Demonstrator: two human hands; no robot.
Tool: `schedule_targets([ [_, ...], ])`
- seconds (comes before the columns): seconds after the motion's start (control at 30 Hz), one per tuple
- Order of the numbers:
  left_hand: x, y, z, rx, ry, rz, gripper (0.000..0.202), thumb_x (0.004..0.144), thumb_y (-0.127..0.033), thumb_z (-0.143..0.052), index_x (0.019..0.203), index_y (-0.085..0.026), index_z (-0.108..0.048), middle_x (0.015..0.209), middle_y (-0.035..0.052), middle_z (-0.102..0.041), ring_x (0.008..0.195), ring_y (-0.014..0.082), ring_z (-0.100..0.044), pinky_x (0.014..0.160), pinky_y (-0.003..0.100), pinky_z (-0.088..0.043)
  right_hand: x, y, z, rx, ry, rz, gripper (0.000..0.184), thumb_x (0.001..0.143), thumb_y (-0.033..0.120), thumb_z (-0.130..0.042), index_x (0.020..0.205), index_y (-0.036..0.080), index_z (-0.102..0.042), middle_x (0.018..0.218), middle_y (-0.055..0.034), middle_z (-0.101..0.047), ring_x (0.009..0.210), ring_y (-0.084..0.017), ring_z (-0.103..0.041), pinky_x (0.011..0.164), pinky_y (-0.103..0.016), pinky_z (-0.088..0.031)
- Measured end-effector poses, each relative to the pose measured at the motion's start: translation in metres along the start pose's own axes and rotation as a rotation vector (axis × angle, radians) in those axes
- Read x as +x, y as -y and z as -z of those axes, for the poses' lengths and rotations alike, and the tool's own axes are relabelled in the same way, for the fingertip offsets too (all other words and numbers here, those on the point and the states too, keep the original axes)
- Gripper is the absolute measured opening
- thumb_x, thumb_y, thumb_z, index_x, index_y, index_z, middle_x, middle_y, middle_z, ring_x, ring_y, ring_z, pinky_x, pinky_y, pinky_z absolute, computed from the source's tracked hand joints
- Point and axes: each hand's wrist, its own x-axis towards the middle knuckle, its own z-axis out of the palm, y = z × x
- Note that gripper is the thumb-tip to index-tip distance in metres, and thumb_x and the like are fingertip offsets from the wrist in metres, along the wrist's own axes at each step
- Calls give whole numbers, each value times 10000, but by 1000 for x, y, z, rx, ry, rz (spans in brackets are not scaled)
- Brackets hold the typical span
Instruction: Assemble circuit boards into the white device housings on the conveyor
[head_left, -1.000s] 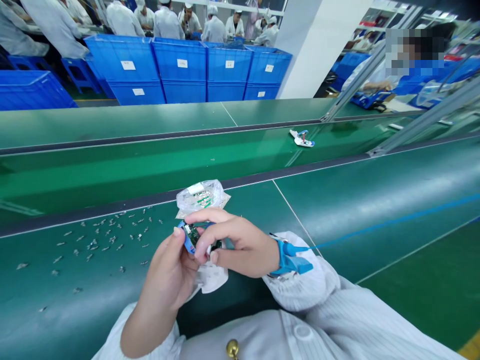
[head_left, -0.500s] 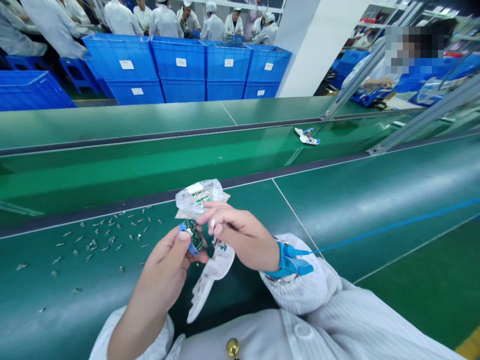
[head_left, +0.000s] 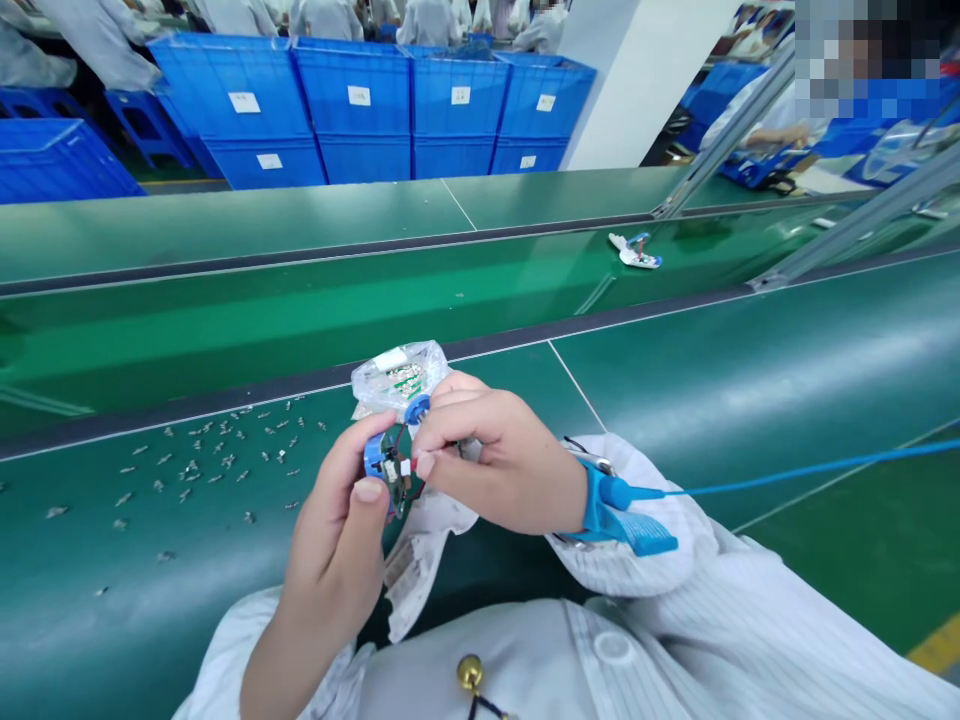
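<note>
My left hand [head_left: 341, 530] grips a small green circuit board with blue parts and red and black wires [head_left: 390, 465], thumb pressed on its front. My right hand [head_left: 499, 465] pinches the same board from the right, fingers curled. A white plastic housing [head_left: 416, 560] hangs below the board between my hands. A blue wrist strap [head_left: 607, 505] with a blue cord [head_left: 787, 478] sits on my right wrist. Just beyond my fingers lies a clear plastic bag of small boards [head_left: 397, 375] on the green table [head_left: 712, 370].
Several small metal parts [head_left: 217, 460] lie scattered on the table to the left. A white assembled piece [head_left: 636, 252] rides on the conveyor belt [head_left: 300, 310] beyond. Blue crates [head_left: 360, 110] and people in white coats stand at the back. Another person sits at the far right.
My hands have come together and risen slightly. The right hand has closed on the board again. The white housing has swung under my hands. The piece on the belt has drifted right.
</note>
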Motion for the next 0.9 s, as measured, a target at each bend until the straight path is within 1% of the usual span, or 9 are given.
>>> schedule_targets([
  [0.13, -3, -4, -2, 42, 4, -53, 403, 806, -530, -592, 1101, -264, -661, 934, 62, -673, 956, 266, -619, 758, 307, -487, -1, 6, 1, -63, 16, 64, 227, 765, 107, -465, 553, 167, -518, 503, 48, -490, 518, -75, -388, 705, -270, -373],
  [0.27, -5, -7, -1, 42, 19, -55, 407, 799, -546, -592, 1085, -267, -672, 825, 50, -649, 930, 268, -617, 785, 321, -489, -2, 11, 1, -70, 41, 71, 206, 758, 109, -444, 568, 177, -488, 517, 43, -496, 525, -80, -387, 727, -274, -382],
  [0.43, -5, -10, -2, 49, 38, -66, 437, 798, -565, -580, 1100, -263, -669, 782, 47, -629, 943, 277, -608, 795, 326, -488, -2, 14, 3, -76, 51, 45, 222, 766, 112, -419, 559, 183, -456, 513, 44, -463, 528, -85, -358, 729, -269, -387],
  [0.57, -4, -12, -3, 68, 40, -67, 400, 803, -544, -585, 1077, -268, -681, 771, 42, -622, 894, 268, -608, 773, 320, -481, -1, 14, 3, -85, 62, 45, 220, 750, 94, -426, 549, 175, -463, 514, 40, -457, 528, -84, -336, 711, -269, -376],
  [0.67, -4, -8, 3, 90, 50, -62, 413, 802, -522, -599, 1121, -270, -665, 793, 42, -628, 822, 252, -602, 709, 303, -468, -1, 15, 4, -149, 66, 50, 227, 751, 98, -415, 543, 179, -454, 512, 32, -455, 535, -96, -325, 690, -277, -366],
  [0.77, -4, -3, 12, 146, 112, -64, 446, 805, -496, -612, 1191, -273, -632, 760, 24, -622, 616, 188, -544, 571, 270, -419, -1, 17, 6, -203, 89, 46, 225, 753, 108, -406, 546, 183, -452, 516, 21, -461, 545, -107, -325, 680, -288, -361],
  [0.83, -4, 0, 16, 225, 161, -138, 423, 842, -473, -575, 1216, -281, -618, 717, 8, -615, 518, 152, -479, 514, 257, -373, -1, 18, 7, -199, 113, 36, 224, 753, 111, -403, 545, 183, -449, 515, 21, -458, 540, -106, -318, 684, -290, -365],
  [0.9, -4, 1, 17, 311, 183, -264, 386, 886, -432, -523, 1241, -301, -599, 751, 7, -642, 502, 140, -478, 515, 252, -367, -1, 19, 8, -175, 135, 24, 224, 750, 109, -405, 540, 181, -437, 513, 26, -446, 535, -101, -314, 691, -283, -369],
])
